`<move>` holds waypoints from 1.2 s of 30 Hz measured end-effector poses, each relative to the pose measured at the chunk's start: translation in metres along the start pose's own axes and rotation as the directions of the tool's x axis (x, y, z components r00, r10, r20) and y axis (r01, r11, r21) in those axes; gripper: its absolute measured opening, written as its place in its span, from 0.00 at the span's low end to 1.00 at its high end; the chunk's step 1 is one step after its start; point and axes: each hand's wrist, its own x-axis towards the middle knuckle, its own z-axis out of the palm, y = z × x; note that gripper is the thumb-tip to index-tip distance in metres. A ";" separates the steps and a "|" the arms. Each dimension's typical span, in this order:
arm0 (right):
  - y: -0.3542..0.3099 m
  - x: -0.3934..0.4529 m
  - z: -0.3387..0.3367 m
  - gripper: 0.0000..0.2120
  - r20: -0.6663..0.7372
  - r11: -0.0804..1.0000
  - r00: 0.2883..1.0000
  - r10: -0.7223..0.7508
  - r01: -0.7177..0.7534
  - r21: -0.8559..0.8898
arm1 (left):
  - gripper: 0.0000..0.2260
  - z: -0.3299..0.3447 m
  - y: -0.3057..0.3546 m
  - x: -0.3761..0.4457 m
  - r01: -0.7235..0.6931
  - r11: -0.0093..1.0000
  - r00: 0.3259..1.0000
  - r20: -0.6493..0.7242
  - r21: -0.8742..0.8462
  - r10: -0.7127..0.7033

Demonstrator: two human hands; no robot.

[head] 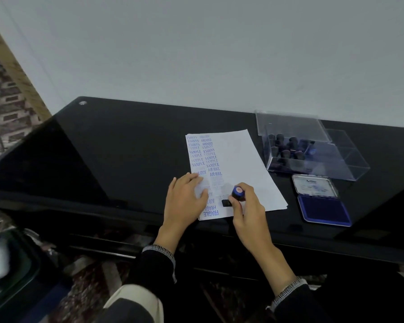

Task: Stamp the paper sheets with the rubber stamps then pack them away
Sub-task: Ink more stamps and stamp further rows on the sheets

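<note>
A stack of white paper sheets (240,164) lies on the black glass table (126,159), its left strip covered in blue stamped words. My left hand (184,202) rests flat on the near left part of the sheet, fingers spread. My right hand (245,206) grips a blue-handled rubber stamp (238,193), whose black base (226,203) sits down on the paper near the front edge. To the right lies an open ink pad (323,209) with a blue pad and raised lid. Behind it stands a clear plastic box (313,150) holding several more stamps.
The box's clear lid (289,124) stands up at the back, near the white wall. The table's front edge runs just below my hands. A patterned rug (86,276) lies on the floor below, and a dark glass surface (9,271) shows at the lower left.
</note>
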 end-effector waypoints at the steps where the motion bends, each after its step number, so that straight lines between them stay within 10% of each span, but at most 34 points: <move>1: 0.001 0.000 0.000 0.10 0.009 1.000 1.000 -0.002 0.002 -0.005 | 0.19 0.001 0.000 0.000 0.001 1.000 1.000 -0.002 0.001 -0.001; 36: 0.007 -0.002 0.006 0.11 0.037 0.991 0.996 -0.081 0.085 -0.101 | 0.18 0.005 -0.004 0.003 -0.003 1.000 1.000 -0.022 -0.013 0.003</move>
